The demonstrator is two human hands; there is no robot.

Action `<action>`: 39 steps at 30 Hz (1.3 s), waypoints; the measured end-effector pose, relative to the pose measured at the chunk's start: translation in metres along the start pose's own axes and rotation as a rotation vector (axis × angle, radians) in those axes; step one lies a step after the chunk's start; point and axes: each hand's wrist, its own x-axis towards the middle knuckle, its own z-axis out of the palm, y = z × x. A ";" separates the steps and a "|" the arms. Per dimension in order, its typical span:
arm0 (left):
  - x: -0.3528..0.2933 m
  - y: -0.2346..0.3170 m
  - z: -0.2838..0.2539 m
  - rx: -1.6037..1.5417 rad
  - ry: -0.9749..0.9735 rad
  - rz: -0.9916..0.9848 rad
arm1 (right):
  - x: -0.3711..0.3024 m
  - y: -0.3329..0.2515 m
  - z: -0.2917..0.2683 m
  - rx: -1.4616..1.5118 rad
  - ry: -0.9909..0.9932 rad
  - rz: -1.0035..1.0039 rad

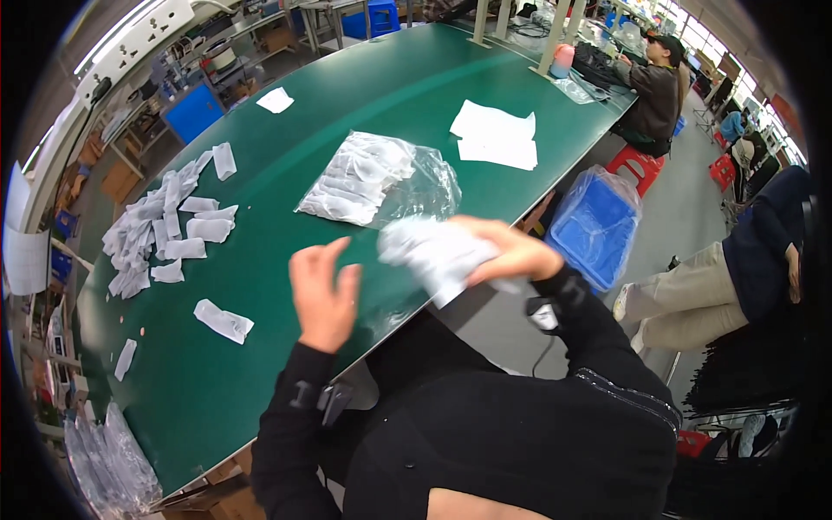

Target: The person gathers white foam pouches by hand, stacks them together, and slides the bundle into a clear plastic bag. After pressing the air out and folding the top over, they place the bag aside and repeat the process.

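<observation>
My right hand [507,249] grips a bundle of thin white packets [438,251] above the table's near edge; the bundle is partly smeared by motion. To its left, my left hand [322,293] is open over the green table, fingers apart and holding nothing. Just beyond both hands lies a clear plastic bag [429,186], its left part filled with rows of similar white packets [360,178]. A loose heap of white packets [156,221] spreads over the table's left side. One single packet [224,321] lies apart, nearer my left forearm.
The green table [260,399] curves around me. White paper sheets [496,136] lie at the far right, and a small white piece [276,100] lies farther back. Clear plastic bags [113,459] hang at the lower left. A blue bin [594,227] stands right; people are nearby.
</observation>
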 end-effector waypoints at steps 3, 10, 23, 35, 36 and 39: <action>0.037 0.047 0.046 0.082 -0.152 0.200 | -0.056 0.021 -0.049 0.133 0.276 0.057; 0.049 0.015 0.128 0.053 -0.248 0.215 | -0.034 0.078 -0.066 -0.477 0.440 0.147; 0.058 0.025 0.063 -0.210 0.014 0.084 | 0.176 0.136 -0.017 -0.403 0.267 -0.096; 0.028 0.028 0.061 -0.292 -0.100 0.193 | 0.200 0.115 0.057 -1.209 0.538 0.014; 0.026 0.029 0.062 -0.319 -0.106 0.173 | 0.204 0.112 0.059 -1.148 0.502 0.037; 0.020 0.030 0.062 -0.381 -0.122 0.125 | 0.213 0.110 0.064 -1.025 0.424 0.096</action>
